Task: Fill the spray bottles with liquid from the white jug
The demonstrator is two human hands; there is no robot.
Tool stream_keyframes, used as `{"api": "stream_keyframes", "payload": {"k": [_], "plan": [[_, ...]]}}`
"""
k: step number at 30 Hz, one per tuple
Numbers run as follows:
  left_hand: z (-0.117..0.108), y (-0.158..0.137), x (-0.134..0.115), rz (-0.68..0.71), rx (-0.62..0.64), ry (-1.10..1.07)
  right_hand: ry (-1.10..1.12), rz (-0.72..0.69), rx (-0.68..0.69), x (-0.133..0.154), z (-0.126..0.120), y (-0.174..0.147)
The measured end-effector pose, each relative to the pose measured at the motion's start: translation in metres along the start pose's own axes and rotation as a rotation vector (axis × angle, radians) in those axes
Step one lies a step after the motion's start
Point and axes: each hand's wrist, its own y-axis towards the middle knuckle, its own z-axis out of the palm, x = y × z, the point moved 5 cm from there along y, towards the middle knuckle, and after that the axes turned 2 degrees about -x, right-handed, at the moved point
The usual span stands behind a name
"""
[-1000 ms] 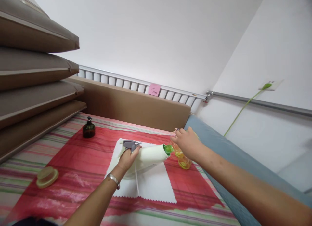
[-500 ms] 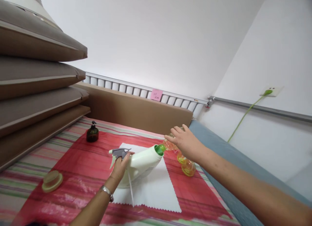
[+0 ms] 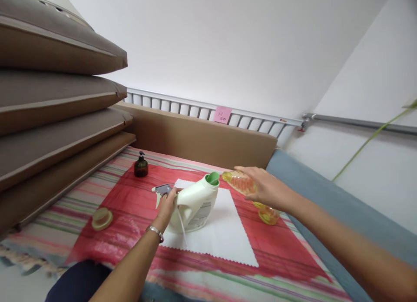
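Note:
My left hand [image 3: 168, 202] is closed around the handle of a pale green detergent jug [image 3: 192, 213], leaning with its green mouth toward the upper right. That hand also holds a grey trigger spray head [image 3: 163, 189], whose thin white tube [image 3: 181, 224] hangs down in front of the jug. In my right hand [image 3: 265, 189] is a clear ribbed bottle [image 3: 241, 183], lying nearly sideways, its yellow neck pointing at the jug's mouth with a small gap between them. Below the right hand sits another clear, yellow-tinted bottle [image 3: 269, 216]. Under the jug lies a white zigzag-edged cloth [image 3: 234, 250].
A pale round cap [image 3: 101, 218] and a dark pump bottle [image 3: 141, 167] rest on the red sheet [image 3: 283, 250]. Stacked brown cushions [image 3: 65, 87] rise at the left. A brown board [image 3: 198, 139] and a radiator [image 3: 176, 107] run along the back.
The bottle in my right hand has drawn back right from the jug's mouth. The jug stands more upright. The view has shifted, moving the scene's left side rightward.

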Motion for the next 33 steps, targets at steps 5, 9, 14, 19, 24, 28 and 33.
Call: {"api": "stream_keyframes", "payload": {"k": [5, 9, 14, 19, 24, 28, 33], "plan": [[-0.005, 0.009, 0.009, -0.039, 0.055, -0.048, 0.558, 0.421, -0.001, -0.001, 0.079, -0.052], [-0.007, 0.012, 0.006, -0.034, 0.077, -0.078, 0.947, 0.591, -0.006, 0.02, 0.158, -0.1], [-0.015, 0.013, -0.004, 0.016, 0.03, -0.085, 1.115, 0.564, 0.02, 0.056, 0.205, -0.125], [-0.04, 0.005, -0.031, 0.132, -0.133, -0.107, 0.975, 0.462, 0.073, 0.095, 0.213, -0.128], [-0.046, -0.015, -0.065, 0.231, -0.168, -0.119, 1.005, 0.405, 0.138, 0.122, 0.212, -0.126], [-0.036, -0.03, -0.079, 0.296, -0.169, -0.033, 1.07, 0.422, 0.164, 0.127, 0.191, -0.119], [-0.017, -0.047, -0.086, 0.353, -0.096, 0.068, 1.062, 0.412, 0.126, 0.122, 0.179, -0.115]]}}
